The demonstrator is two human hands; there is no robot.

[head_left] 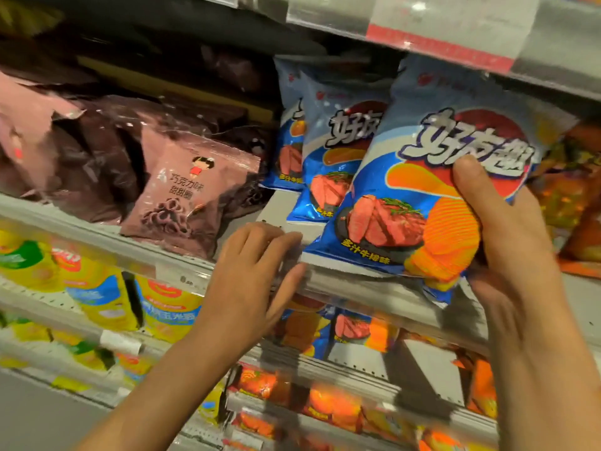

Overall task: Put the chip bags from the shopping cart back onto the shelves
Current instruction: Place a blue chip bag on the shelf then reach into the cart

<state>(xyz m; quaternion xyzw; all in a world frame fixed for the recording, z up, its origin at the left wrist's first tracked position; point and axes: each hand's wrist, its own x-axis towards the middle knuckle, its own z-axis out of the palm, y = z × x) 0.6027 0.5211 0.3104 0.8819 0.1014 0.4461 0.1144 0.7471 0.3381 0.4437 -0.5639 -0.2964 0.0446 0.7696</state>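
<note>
Right hand (507, 242) grips upright blue chip bag (422, 190), top tilted right.

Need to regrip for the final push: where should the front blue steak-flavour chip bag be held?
Hold the blue chip bag by its lower right edge, from the right, as the right hand does; it stands upright, its left side against matching bags.

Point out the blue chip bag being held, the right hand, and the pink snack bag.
blue chip bag (419, 203), head view: front panel, middle.
right hand (510, 242), head view: back of hand.
pink snack bag (182, 193), head view: front face.
</note>
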